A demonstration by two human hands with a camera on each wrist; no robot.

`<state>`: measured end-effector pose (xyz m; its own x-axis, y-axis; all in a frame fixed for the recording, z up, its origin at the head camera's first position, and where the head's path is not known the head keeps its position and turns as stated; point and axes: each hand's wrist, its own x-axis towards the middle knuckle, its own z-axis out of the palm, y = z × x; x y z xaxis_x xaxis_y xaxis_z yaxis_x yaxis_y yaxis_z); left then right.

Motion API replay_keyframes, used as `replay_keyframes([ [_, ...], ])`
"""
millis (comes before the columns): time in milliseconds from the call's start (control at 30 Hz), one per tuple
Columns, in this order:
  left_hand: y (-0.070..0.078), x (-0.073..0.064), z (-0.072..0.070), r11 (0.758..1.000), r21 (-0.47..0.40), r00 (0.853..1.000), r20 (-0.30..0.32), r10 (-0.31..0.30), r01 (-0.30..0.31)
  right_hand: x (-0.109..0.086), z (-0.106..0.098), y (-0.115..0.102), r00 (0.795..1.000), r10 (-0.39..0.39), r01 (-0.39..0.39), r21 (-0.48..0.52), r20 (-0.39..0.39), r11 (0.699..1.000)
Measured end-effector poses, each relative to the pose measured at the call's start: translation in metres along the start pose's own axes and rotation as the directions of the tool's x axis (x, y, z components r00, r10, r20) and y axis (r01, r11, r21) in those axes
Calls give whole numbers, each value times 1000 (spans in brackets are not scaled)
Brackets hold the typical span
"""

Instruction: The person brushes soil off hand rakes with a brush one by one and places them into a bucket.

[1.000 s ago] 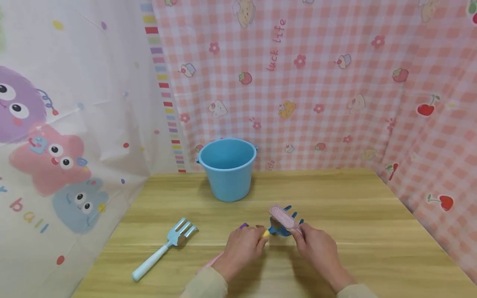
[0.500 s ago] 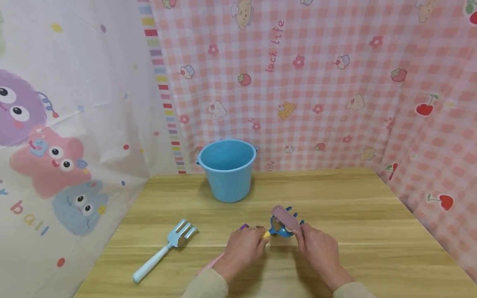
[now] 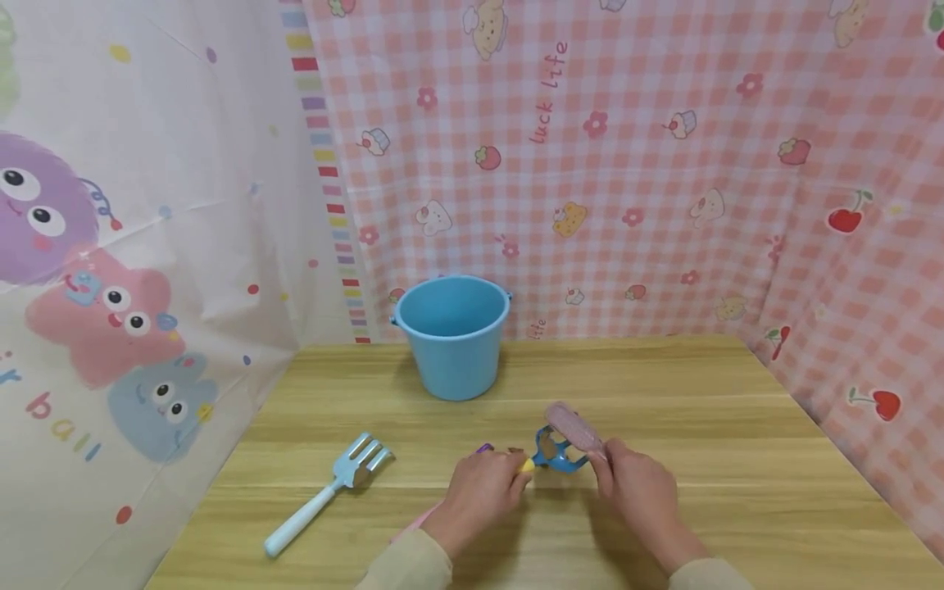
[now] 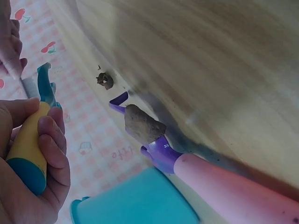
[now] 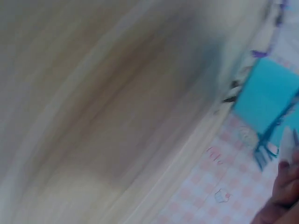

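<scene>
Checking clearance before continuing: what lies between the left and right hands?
In the head view, the blue rake head, a brown lump on it, and the pink tool overlapping it.

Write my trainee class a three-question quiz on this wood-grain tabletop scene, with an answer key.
1. Multiple choice: What does the person's left grip hold?
A) a green metal trowel
B) a blue-headed, yellow-handled tool
C) a red long-bristled brush

2. True or false: The round light-blue bucket stands farther back on the wood-grain table than the light-blue pronged fork.

3. Fill in: In the left wrist view, the purple-headed tool has a ____ handle.

Key: 1. B; 2. True; 3. pink.
</scene>
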<state>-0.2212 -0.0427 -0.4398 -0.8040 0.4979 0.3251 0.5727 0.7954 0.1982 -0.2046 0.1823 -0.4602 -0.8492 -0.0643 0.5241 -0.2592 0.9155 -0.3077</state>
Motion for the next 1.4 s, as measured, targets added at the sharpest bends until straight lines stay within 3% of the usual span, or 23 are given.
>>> replay_keyframes([
  [133,0,2,-1,1000,-11,1000,-14,-13,13,0,-2,-7,995,38,-48,98,94,994],
  [233,0,3,-1,1000,-18,1000,-14,-15,15,0,-2,-9,990,77,-85,67,120,994],
  [333,0,2,0,1000,-17,1000,-2,-14,14,-1,0,-7,990,87,-90,25,107,996],
  [667,2,1,0,1000,12,1000,10,-8,8,-1,5,-1,1000,-6,6,-46,-7,999],
  [967,3,-2,1,999,36,1000,-11,6,-6,-2,9,5,985,-112,97,-116,-128,989],
  [1233,2,-2,0,999,23,999,23,-38,38,-4,5,4,995,-77,66,-153,-69,986],
  [1333,2,-1,-2,999,3,999,17,-48,48,-4,3,-2,996,-51,43,-110,-74,993],
  [1400,2,0,-3,998,-14,998,13,-54,54,-4,1,-7,999,-17,15,-62,-34,998],
])
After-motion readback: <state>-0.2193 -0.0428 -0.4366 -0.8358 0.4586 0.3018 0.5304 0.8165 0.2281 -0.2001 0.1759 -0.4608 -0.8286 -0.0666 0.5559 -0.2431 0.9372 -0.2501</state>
